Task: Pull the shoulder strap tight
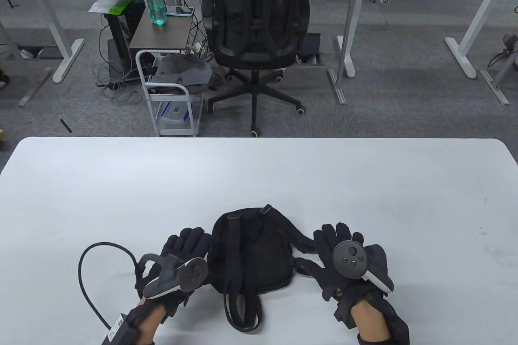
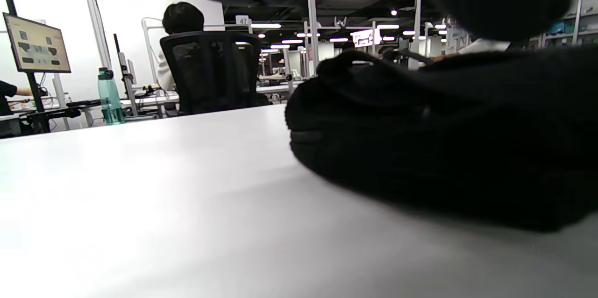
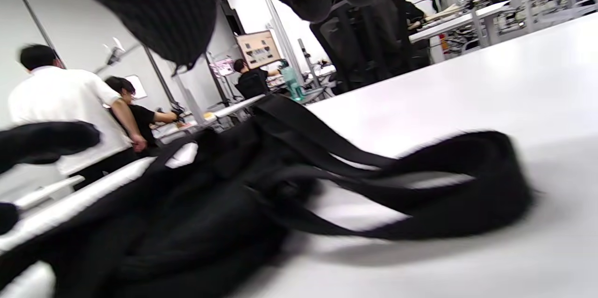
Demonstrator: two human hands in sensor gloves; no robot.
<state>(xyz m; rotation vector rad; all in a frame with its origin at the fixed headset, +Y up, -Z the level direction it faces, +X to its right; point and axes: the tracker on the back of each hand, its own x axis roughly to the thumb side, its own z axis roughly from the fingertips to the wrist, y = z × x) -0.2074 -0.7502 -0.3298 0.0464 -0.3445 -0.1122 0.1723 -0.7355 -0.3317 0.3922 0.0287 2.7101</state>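
Observation:
A small black backpack (image 1: pixel 251 248) lies flat on the white table (image 1: pixel 259 175) near the front edge. One shoulder strap (image 1: pixel 234 264) runs down its middle and loops off the near end. A second strap (image 1: pixel 301 240) curves off to the right. My left hand (image 1: pixel 190 242) rests with fingers stretched out against the bag's left edge, holding nothing. My right hand (image 1: pixel 336 235) lies spread over the right strap without gripping it. In the right wrist view the strap loop (image 3: pixel 467 195) lies on the table below my fingers (image 3: pixel 154 3). The left wrist view shows the bag (image 2: pixel 420 139) close by.
A black cable (image 1: pixel 87 276) loops on the table left of my left wrist. Beyond the far table edge stand an office chair (image 1: pixel 259 17) and a small white cart (image 1: pixel 174 94). People work at desks in the background.

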